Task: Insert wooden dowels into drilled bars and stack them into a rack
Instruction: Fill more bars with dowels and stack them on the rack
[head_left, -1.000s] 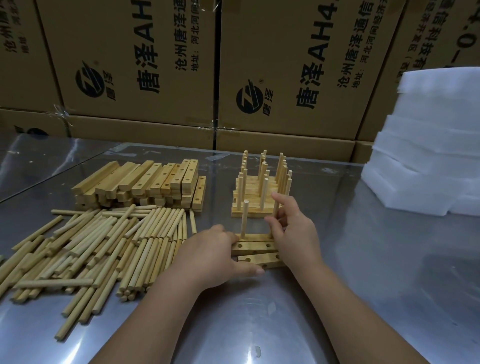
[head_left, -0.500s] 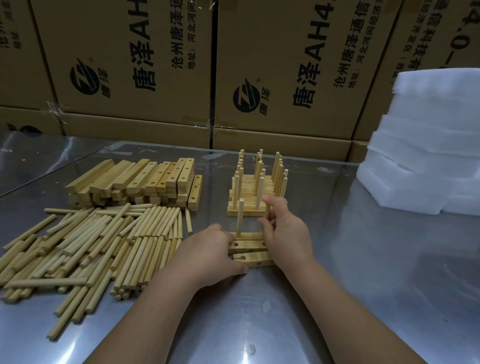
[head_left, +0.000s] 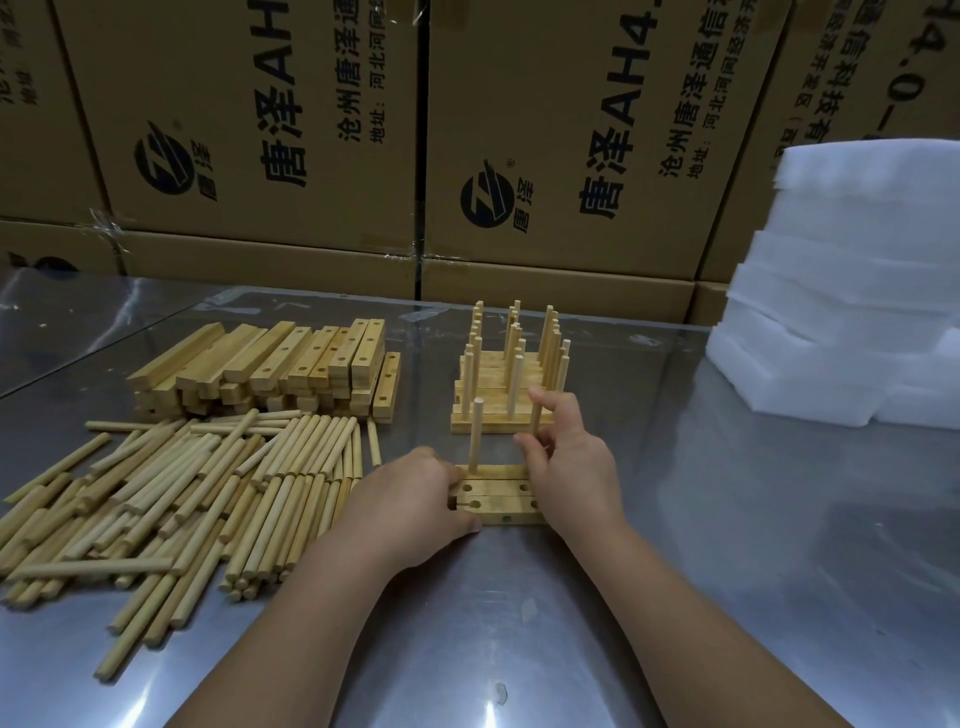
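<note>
Three drilled wooden bars (head_left: 498, 493) lie side by side on the steel table in front of me. One dowel (head_left: 476, 435) stands upright in the far bar's left hole. My left hand (head_left: 410, 506) holds the bars at their left end. My right hand (head_left: 563, 460) pinches a second dowel (head_left: 535, 415) upright over the far bar's right end; its lower part is hidden by my fingers. Just behind stands the finished rack (head_left: 506, 384), stacked bars bristling with upright dowels.
A heap of loose dowels (head_left: 171, 499) covers the table's left side, with a pile of drilled bars (head_left: 270, 364) behind it. White foam blocks (head_left: 852, 291) stack at the right. Cardboard boxes (head_left: 545, 135) wall off the back edge.
My right hand has stayed on the second dowel at the bars' right end, its fingers shifting a little. My left hand keeps its hold on the bars.
</note>
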